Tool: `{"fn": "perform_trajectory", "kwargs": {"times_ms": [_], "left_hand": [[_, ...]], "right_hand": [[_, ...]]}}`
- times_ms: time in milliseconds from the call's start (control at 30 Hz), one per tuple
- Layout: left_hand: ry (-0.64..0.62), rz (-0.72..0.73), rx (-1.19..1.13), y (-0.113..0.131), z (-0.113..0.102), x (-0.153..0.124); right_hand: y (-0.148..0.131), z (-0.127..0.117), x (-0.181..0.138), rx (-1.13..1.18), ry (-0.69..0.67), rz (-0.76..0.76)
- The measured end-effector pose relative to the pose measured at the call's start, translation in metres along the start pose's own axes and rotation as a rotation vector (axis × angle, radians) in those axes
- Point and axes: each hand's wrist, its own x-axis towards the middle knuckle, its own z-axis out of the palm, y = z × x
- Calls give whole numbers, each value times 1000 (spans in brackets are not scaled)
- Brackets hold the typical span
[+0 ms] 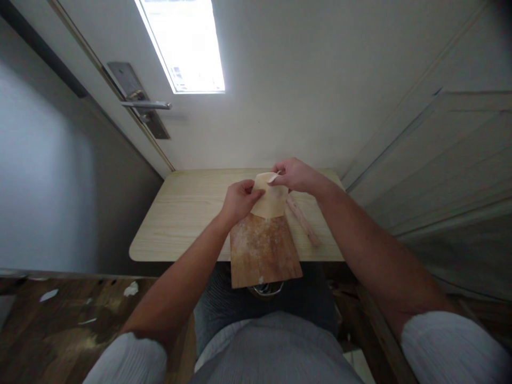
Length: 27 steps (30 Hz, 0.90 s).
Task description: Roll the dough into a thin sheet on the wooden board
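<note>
A thin pale sheet of dough [272,201] lies over the far end of a floured brown wooden board [264,250]. My left hand [239,199] is closed on the sheet's left edge. My right hand [295,175] pinches the sheet's far right corner, which is curled up off the board. A slim wooden rolling pin [304,221] lies on the table just right of the board, below my right wrist.
The board overhangs the near edge of a small light wooden table [180,213]. A white door with a metal lever handle [146,105] stands behind it. White scraps [130,288] lie on the dark wooden floor at the left. Something metal [266,289] shows under the board.
</note>
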Motion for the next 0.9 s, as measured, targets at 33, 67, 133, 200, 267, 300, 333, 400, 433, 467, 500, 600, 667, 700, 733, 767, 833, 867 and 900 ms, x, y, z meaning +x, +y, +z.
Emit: {"fn": "perform_trajectory", "kwargs": {"times_ms": [33,67,133,200,267,300,333,400,433,467,500,600,667,700,733,767,833,867,900], "left_hand": [[-3,-4,-17,1,0,0],[-4,-7,-31,3,0,-1],[-12,-12,-50,4,-1,-4],[-41,-19,-61,2,-3,-8],[-75,-23,-45,-5,-6,-11],[-84,-23,-20,-10,-7,-13],[-86,-23,18,-16,-9,-14],[-96,-32,96,-30,-11,-14],[-113,-38,121,-36,-11,-13],[-136,-41,135,-42,-11,-12],[-155,-47,142,-46,-11,-12],[-165,-85,136,-52,-10,-9],[-146,-124,120,-52,-8,-8],[-137,-141,108,-51,-7,-8],[-132,-153,98,-51,-6,-7],[-126,-162,93,-51,-5,-6],[-112,-167,106,-51,-4,-4],[-104,-167,124,-51,-4,-3],[-96,-167,146,-51,-4,-2]], "right_hand": [[0,0,0,2,-1,-8],[0,0,1,3,-2,-18],[1,0,1,-4,-2,-34],[0,1,0,-17,0,-30],[0,1,-2,-26,1,-15],[-1,1,-2,-27,2,-10],[-1,1,-3,-27,1,-9],[-2,1,-3,-26,-2,-13],[-3,1,-4,-26,-3,-14],[-4,1,-4,-27,-5,-13],[-4,1,-4,-28,-7,-12],[-6,0,-5,-40,-6,-4],[-7,-2,-6,-39,-2,0],[-7,-3,-6,-34,0,1],[-6,-4,-5,-26,2,3],[-6,-5,-5,-14,3,8],[-4,-7,-3,16,4,21],[-3,-8,-2,33,2,29],[-3,-8,-2,48,1,35]]}}
